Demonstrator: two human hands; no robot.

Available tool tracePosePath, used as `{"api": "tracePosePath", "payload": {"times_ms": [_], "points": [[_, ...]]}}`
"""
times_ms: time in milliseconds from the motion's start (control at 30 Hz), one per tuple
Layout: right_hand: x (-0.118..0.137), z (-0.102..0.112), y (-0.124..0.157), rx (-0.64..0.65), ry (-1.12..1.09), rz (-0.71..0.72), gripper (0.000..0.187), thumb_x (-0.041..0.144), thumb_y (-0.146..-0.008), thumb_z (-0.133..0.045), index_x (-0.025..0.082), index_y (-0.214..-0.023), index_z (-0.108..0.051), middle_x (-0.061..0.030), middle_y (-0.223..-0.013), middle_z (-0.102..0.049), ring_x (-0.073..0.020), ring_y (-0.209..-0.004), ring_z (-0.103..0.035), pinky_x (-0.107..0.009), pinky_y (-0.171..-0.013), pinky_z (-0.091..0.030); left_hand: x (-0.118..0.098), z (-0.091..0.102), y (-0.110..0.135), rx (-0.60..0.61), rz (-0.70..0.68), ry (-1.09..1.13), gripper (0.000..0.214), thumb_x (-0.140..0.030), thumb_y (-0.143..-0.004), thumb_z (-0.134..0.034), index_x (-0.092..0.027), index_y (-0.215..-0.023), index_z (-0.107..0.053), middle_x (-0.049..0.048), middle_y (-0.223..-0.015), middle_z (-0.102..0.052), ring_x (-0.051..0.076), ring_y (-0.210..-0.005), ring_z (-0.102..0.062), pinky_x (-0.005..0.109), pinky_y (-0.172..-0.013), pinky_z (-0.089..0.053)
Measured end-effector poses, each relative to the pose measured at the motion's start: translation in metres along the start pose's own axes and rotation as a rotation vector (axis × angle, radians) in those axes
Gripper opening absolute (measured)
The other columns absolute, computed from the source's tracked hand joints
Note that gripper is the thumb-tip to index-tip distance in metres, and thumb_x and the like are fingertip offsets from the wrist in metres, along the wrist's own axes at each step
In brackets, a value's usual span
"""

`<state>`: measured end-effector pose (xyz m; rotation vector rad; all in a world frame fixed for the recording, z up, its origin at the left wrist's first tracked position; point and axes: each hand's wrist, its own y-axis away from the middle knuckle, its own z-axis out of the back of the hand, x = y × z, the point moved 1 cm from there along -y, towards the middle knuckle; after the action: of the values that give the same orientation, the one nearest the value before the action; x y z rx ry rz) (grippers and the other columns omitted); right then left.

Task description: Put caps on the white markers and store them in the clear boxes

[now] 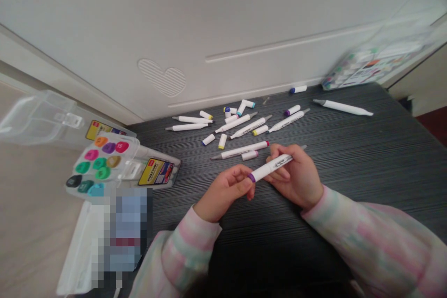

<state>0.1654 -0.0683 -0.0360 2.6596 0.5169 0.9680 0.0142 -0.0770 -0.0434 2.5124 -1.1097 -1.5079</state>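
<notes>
A white marker [270, 167] with a purple end is held slantwise in front of me between both hands. My left hand [226, 191] pinches its purple-ended cap with thumb and fingers. My right hand [302, 179] is closed round the barrel, near the grey tip that sticks out past the thumb. Just beyond my hands lie a red-ended marker [240, 149] and a loose cap with a pinkish-purple end [249, 155]. Farther back, several uncapped white markers [251, 127] are scattered among loose caps [222, 141] with yellow, blue and purple ends.
A clear case of colored markers [120, 163] stands at the left with a transparent lid [42, 118] behind it. Below is a blurred-out object [127, 228] beside a white tray [78, 251]. A second marker case [370, 65] leans against the white panel [244, 18] at back right.
</notes>
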Motion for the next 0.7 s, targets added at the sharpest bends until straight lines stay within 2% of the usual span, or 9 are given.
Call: {"api": "tracePosePath", "payload": {"times_ms": [233, 700], "points": [[-0.0019, 0.0003, 0.0003, -0.030, -0.055, 0.005, 0.026, 0.027, -0.075, -0.039, 0.018, -0.051, -0.045, 0.0058, -0.029, -0.026, -0.0063, -0.030, -0.017, -0.021, -0.039, -0.024, 0.0008, 0.0018, 0.0002, 0.044, -0.015, -0.091, 0.027, -0.040, -0.074, -0.061, -0.014, -0.066, -0.059, -0.0008, -0.056, -0.049, 0.010, -0.056, -0.046, 0.025, -0.058, -0.034], [0.0018, -0.0014, -0.0006, -0.004, -0.001, -0.018, 0.027, 0.025, -0.077, -0.040, 0.018, -0.054, -0.051, 0.0056, -0.030, -0.027, -0.0068, -0.032, -0.020, -0.022, -0.041, -0.024, -0.0015, 0.0007, -0.0019, -0.019, -0.041, 0.118, 0.016, -0.027, -0.067, -0.065, -0.013, -0.067, -0.056, -0.0003, -0.055, -0.051, 0.012, -0.056, -0.047, 0.027, -0.059, -0.033]]}}
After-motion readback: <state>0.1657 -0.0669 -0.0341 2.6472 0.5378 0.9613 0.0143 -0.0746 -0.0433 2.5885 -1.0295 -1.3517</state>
